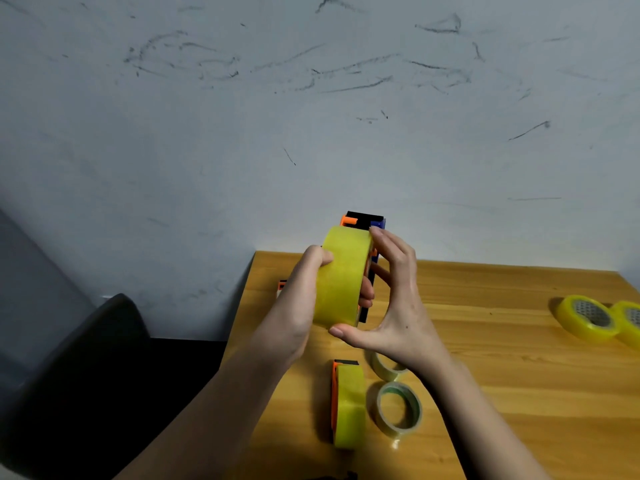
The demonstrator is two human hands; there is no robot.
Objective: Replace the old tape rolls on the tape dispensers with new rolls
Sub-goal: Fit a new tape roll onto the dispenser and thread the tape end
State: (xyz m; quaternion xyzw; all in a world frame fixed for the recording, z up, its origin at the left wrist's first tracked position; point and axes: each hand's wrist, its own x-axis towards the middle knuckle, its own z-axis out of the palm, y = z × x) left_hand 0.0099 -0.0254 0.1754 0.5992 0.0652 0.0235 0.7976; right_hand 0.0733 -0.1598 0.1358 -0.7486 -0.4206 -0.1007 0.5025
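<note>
The left hand (301, 299) fingers wrap around a full yellow tape roll (343, 278) on a dispenser (363, 221), held up above the desk (502, 341). The right hand (394, 306) pinches the roll too. Another loaded dispenser (348, 403) lies below, beside two thin old rolls (398, 410).

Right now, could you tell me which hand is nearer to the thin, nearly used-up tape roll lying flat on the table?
Right. The right hand is raised just above and behind the thin roll, its forearm passing beside it; the left hand sits farther left, holding the full yellow roll.
</note>
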